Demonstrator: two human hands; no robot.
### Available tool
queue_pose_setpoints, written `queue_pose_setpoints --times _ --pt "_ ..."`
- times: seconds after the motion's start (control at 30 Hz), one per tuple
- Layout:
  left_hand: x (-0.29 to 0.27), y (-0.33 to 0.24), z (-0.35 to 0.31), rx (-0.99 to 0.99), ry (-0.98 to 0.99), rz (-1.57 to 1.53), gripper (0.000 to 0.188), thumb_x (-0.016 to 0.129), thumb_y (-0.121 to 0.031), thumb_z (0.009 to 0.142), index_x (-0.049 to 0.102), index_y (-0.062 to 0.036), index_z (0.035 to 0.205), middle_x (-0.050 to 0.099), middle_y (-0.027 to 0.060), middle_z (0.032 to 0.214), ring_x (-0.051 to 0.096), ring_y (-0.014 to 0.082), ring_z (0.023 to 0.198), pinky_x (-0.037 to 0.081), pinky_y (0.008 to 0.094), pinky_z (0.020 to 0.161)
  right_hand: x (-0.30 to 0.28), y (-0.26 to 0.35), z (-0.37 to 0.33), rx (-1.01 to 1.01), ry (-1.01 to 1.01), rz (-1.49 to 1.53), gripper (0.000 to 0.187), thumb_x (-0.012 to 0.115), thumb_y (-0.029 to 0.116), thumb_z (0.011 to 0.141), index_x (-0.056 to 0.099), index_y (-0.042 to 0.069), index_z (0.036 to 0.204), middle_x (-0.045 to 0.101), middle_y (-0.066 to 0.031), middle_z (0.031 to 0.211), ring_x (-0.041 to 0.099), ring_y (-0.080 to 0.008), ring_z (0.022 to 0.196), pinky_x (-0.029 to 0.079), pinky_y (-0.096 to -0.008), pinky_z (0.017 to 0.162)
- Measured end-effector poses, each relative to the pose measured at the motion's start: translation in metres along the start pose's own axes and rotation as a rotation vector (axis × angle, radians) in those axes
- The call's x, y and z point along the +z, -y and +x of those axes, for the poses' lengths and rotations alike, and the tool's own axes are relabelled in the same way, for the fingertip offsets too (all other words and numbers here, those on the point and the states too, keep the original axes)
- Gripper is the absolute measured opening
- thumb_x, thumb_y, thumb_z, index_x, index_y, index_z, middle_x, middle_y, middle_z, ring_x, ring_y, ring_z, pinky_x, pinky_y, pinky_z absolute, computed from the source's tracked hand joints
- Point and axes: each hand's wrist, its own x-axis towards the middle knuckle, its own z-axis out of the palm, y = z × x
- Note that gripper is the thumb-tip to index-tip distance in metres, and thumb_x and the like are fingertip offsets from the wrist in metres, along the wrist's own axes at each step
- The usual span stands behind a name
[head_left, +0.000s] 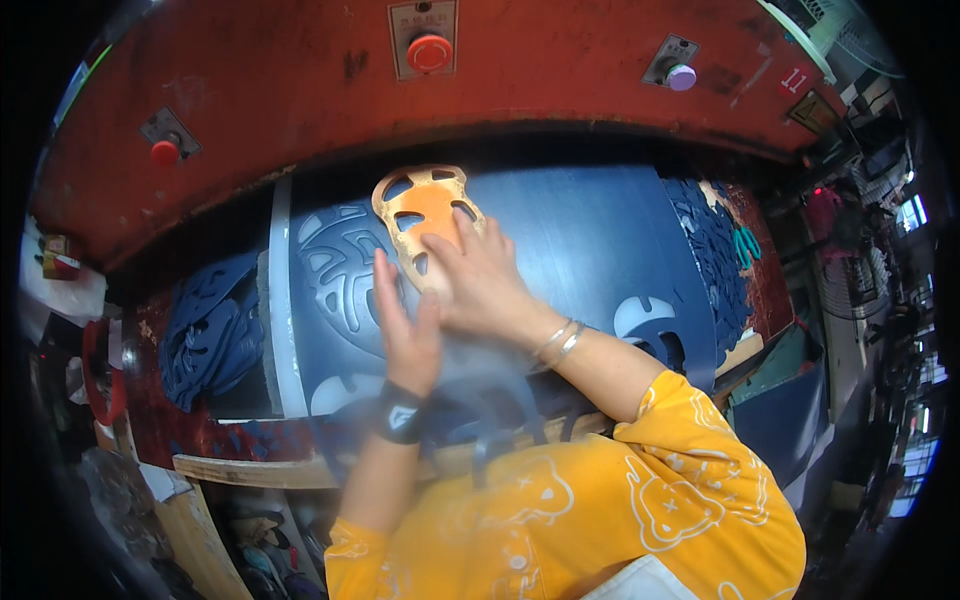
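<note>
An orange-tan cutting die (pixel 437 199), shaped like a shoe sole with several openings, lies on a dark blue sheet (pixel 590 235). My right hand (pixel 485 275) is on its near right part, thumb over the top and fingers along the right edge, gripping it. My left hand (pixel 408 335) is beside the die's near left end, fingers stretched out and holding nothing; whether it touches the die I cannot tell. Left of the die, a pattern of curved cut lines (pixel 345 265) marks the sheet. White gaps and cut-out shapes (pixel 645 318) show near its front edge.
A red machine beam (pixel 560 70) with a red button (pixel 429 52) spans the back. Blue scraps (pixel 210 330) are heaped at left, more offcuts (pixel 708 250) at right. Green-handled scissors (pixel 746 246) lie at the far right. A wooden rail (pixel 250 470) runs along the front.
</note>
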Motion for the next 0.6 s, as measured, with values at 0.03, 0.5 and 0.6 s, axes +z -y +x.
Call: queue_pose_setpoints --times 0.03,0.5,0.6 --pt "0.005 0.004 0.005 -0.096 0.025 0.005 0.078 0.055 -0.034 0.092 0.014 0.0044 0.147 0.026 0.0259 0.147 0.029 0.0351 0.136 0.02 0.0429 0.112 -0.002 -0.003 0.001 0.036 0.024 0.017 0.08 0.074 0.043 0.065 0.046 0.015 0.134 0.029 -0.0319 0.143 0.027 -0.0579 0.124 0.023 -0.0603 0.102" --pt "0.01 -0.004 0.003 0.251 0.356 1.027 0.083 0.067 -0.045 0.079 0.036 0.0056 0.137 0.035 0.0243 0.144 0.024 0.0395 0.138 0.013 0.0526 0.114 -0.075 -0.071 -0.017 0.212 -0.03 1.056 0.078 0.075 0.024 0.066 0.047 0.005 0.137 0.048 -0.0167 0.136 0.05 -0.0247 0.12 0.041 -0.0344 0.1" --pt "0.011 -0.004 0.003 0.256 0.353 1.021 0.083 0.068 -0.044 0.079 0.036 0.0061 0.136 0.035 0.025 0.143 0.025 0.0396 0.138 0.014 0.0526 0.113 -0.081 -0.082 -0.03 0.091 -0.114 0.171 0.072 0.073 0.026 0.063 0.056 0.014 0.131 0.043 -0.0209 0.14 0.046 -0.0353 0.123 0.037 -0.0424 0.103"
